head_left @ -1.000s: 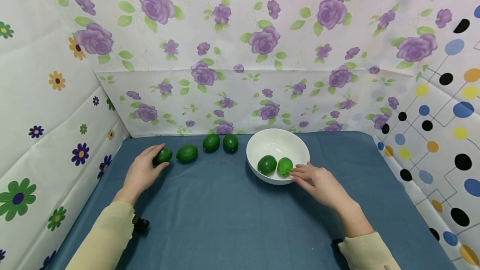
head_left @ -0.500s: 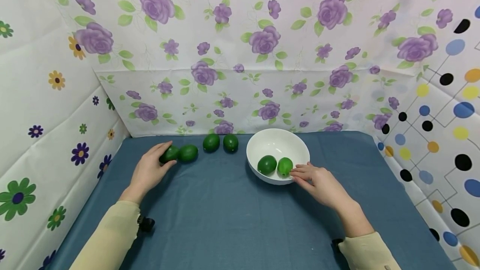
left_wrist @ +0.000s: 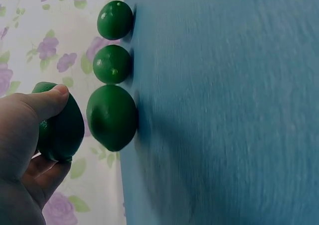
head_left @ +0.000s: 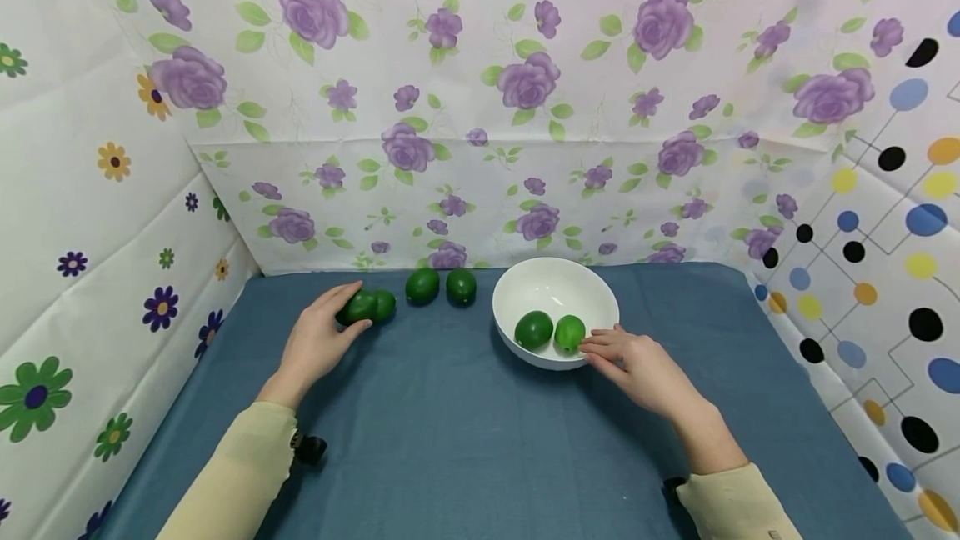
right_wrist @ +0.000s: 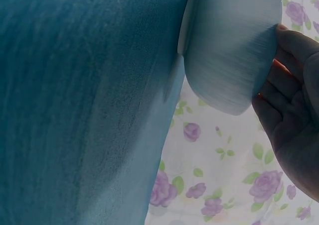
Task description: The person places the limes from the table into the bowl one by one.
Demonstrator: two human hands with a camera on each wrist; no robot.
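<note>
Pinched between the thumb and fingers of my left hand [head_left: 318, 340] is a dark green lime [head_left: 360, 307]. The left wrist view shows this lime [left_wrist: 62, 130] raised beside a pointed lime [left_wrist: 112, 118] that lies on the cloth. In the head view, the held lime partly covers that resting one [head_left: 385, 305]. My right hand [head_left: 637, 369] holds the near right rim of a white bowl [head_left: 551, 282], fingers over the edge and thumb outside. Inside the bowl sit a dark lime [head_left: 533, 330] and a brighter green one [head_left: 570, 333]. Its outer wall [right_wrist: 229, 46] fills the right wrist view's top.
Two more limes, one [head_left: 422, 286] left of the other [head_left: 461, 287], lie near the back edge between my left hand and the bowl. A blue cloth [head_left: 465, 440] covers the table. Floral sheets [head_left: 480, 207] rise behind it, with patterned sheets along both sides.
My left hand has moved to the right with its lime, which now overlaps the neighbouring lime in the head view. The right hand and the bowl have stayed in place.
</note>
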